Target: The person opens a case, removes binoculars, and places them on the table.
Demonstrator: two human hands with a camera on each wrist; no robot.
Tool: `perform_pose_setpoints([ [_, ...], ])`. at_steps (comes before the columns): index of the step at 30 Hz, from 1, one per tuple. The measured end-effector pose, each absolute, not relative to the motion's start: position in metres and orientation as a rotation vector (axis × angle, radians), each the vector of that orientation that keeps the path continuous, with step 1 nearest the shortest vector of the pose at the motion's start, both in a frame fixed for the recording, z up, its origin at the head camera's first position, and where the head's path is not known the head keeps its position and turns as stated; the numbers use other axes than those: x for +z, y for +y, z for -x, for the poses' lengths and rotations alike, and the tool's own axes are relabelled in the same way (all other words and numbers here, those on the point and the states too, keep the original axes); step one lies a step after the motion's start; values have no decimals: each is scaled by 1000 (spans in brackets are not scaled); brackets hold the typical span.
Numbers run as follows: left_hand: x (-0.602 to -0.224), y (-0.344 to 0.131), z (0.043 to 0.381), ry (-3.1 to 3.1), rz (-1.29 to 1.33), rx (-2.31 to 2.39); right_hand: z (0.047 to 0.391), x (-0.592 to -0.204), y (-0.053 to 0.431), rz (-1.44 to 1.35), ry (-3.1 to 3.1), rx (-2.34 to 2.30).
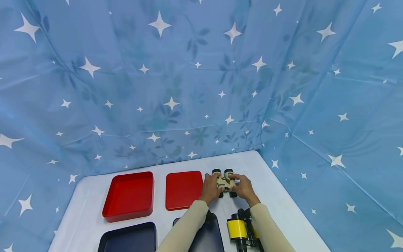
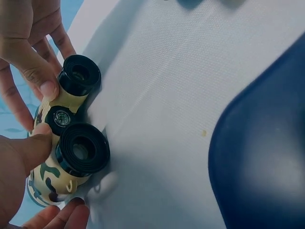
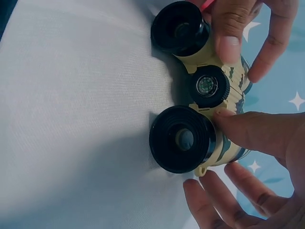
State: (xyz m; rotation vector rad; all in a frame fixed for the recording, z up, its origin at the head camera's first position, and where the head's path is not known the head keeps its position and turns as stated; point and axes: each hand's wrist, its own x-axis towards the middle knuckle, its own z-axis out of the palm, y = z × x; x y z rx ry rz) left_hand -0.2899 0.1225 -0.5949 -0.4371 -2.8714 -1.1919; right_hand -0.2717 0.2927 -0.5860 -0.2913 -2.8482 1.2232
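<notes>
A pair of camouflage-patterned binoculars [image 1: 224,182] lies at the far right of the white table, black eyepieces facing me. My left hand [image 1: 210,189] holds its left barrel, thumb on top and fingers along the outer side. On the right barrel, my right hand [image 1: 244,187] grips likewise, its thumb [image 2: 45,88] pressing close behind the eyepiece. Between the two eyepieces sits a small round compass [image 3: 207,86]. In the right wrist view the left thumb and fingers show at the top, and the right fingertips [image 3: 238,181] reach under the barrel's side.
A red tray [image 1: 129,212] and a flat red tray or lid [image 1: 184,190] stand left of the hands. Nearer are a dark blue tray [image 1: 127,229] and another dark blue piece [image 1: 207,236] under my left forearm. Yellow-and-black binoculars [image 1: 237,229] lie beside my right sleeve. Starry blue curtains border the table.
</notes>
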Motion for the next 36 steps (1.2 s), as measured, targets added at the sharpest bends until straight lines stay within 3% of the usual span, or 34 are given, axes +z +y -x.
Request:
perform_pose_setpoints([
  [19, -591, 95, 286, -2865, 660, -568, 259, -576, 279, 157, -2828, 905],
  [36, -568, 53, 268, -2894, 668, -283, 242, -552, 244, -62, -2827, 656],
])
